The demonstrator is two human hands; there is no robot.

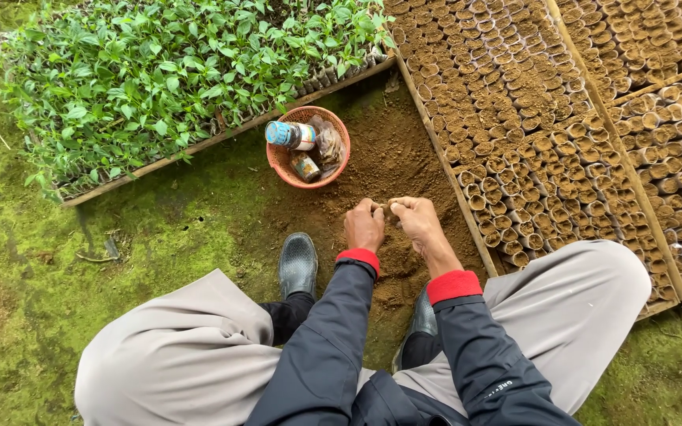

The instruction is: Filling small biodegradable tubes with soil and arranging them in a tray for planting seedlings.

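Note:
My left hand [364, 225] and my right hand [418, 219] meet in front of me over a patch of brown soil [392, 162]. Their fingertips pinch together on a small soil-coloured thing [388, 208] held between them; it is too small to tell what it is. Both arms wear dark sleeves with red cuffs. I am squatting, with grey trousers and black rubber shoes [298, 264] on the ground. An orange basket [282, 160] sits just beyond the hands, holding a small jar with a blue lid [290, 135], another small container and a plastic packet.
A bed of green seedlings [167, 71] edged by a wooden plank lies at the upper left. Beds of several small soil-filled pots [530, 118] framed by wooden slats fill the right side. Green moss [57, 268] covers the ground on the left.

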